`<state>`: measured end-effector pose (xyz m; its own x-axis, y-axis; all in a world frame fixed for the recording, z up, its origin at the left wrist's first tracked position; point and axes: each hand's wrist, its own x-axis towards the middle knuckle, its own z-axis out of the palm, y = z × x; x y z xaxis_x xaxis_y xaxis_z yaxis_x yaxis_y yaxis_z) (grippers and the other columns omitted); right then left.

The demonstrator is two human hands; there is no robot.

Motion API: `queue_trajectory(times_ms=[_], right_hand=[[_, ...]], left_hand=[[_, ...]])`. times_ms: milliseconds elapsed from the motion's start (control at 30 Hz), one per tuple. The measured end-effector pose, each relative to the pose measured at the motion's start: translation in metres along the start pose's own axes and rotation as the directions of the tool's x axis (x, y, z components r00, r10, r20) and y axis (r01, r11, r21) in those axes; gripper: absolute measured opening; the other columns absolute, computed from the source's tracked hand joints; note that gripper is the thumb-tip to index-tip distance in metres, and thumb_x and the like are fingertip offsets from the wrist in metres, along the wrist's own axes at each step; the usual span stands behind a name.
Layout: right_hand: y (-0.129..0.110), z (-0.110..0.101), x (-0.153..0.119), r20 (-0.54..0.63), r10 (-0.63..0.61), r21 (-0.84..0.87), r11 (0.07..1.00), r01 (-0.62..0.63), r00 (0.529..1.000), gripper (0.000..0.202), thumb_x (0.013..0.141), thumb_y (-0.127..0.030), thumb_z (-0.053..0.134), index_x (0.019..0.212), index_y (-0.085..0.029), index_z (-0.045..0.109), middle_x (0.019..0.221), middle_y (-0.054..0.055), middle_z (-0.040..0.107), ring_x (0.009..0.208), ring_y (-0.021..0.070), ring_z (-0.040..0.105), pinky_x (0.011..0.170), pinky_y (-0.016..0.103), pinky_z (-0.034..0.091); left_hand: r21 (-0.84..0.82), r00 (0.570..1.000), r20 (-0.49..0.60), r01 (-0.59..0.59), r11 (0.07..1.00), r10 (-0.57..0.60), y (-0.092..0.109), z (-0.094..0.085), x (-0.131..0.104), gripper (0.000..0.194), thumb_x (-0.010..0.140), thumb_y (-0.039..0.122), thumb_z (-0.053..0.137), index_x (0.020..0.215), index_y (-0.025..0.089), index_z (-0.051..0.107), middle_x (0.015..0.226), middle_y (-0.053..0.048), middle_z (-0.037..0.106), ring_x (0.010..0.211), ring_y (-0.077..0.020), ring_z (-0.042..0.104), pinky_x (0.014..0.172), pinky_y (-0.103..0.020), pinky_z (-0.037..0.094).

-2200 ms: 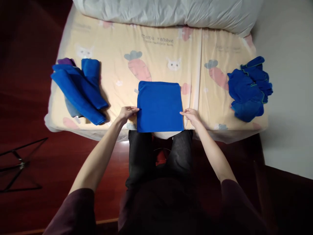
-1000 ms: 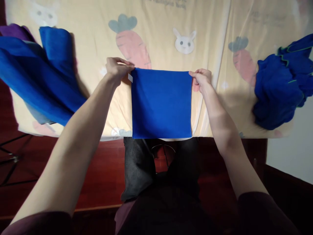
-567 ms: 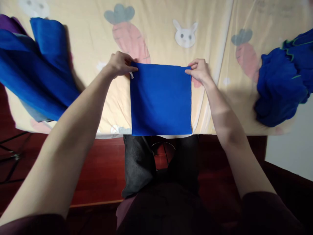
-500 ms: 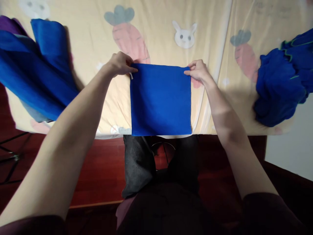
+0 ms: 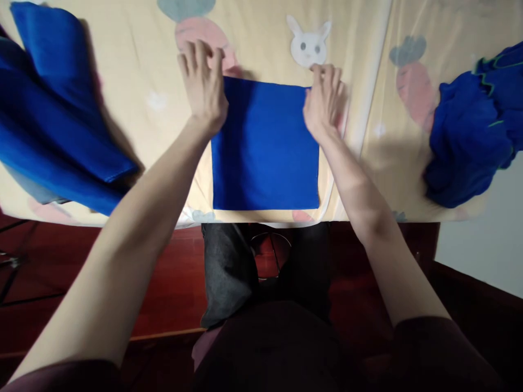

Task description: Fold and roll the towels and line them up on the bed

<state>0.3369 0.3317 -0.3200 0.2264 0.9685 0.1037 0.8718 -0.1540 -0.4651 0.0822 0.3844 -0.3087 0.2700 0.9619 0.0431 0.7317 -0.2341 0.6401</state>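
A flat blue cloth with straight edges lies on the bed-sheet-like table cover, close to its front edge. Over the cloth's far left corner is my left hand, palm down with its fingers apart. My right hand is at the far right corner, fingers loosely bent and slightly spread, nothing visible in them. Both hands hide the corners beneath them, so whether they touch the cloth there is hard to see.
Long blue cloths lie heaped at the left. A crumpled blue pile with green-edged stitching sits at the right. The cover carries carrot and rabbit prints. Below the front edge are my legs and a reddish floor.
Both hands have let go of the cloth's far corners and opened. The cloth has shifted away from the front edge and lies flat, farther up in view.
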Motion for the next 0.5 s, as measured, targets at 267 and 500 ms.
queue_trajectory(times_ms=[267, 500], right_hand=[[0.025, 0.025, -0.021, 0.24, -0.245, 0.089, 0.969, 0.23, 0.939, 0.06, 0.106, -0.046, 0.04, 0.16, -0.021, 0.034, 0.17, 0.004, 0.029, 0.16, 0.0251, 0.014, 0.132, 0.054, 0.004], [-0.018, 0.019, -0.061, 0.193, -0.287, -0.077, 0.949, 0.306, 0.938, 0.064, 0.108, -0.04, 0.038, 0.162, -0.008, 0.028, 0.173, 0.011, 0.018, 0.161, 0.0265, 0.004, 0.132, 0.051, -0.006]], left_hand=[[0.058, 0.981, 0.179, -0.081, 0.995, 0.069, -0.022, 0.031, -0.021, 0.069, 0.104, 0.039, 0.053, 0.161, 0.011, 0.024, 0.174, -0.001, 0.013, 0.16, -0.0136, 0.002, 0.133, -0.043, -0.007], [0.024, 0.975, 0.194, -0.119, 0.993, 0.112, 0.022, 0.039, -0.065, 0.07, 0.099, 0.037, 0.056, 0.158, 0.006, 0.035, 0.173, -0.011, 0.014, 0.161, -0.029, -0.003, 0.132, -0.052, -0.009]])
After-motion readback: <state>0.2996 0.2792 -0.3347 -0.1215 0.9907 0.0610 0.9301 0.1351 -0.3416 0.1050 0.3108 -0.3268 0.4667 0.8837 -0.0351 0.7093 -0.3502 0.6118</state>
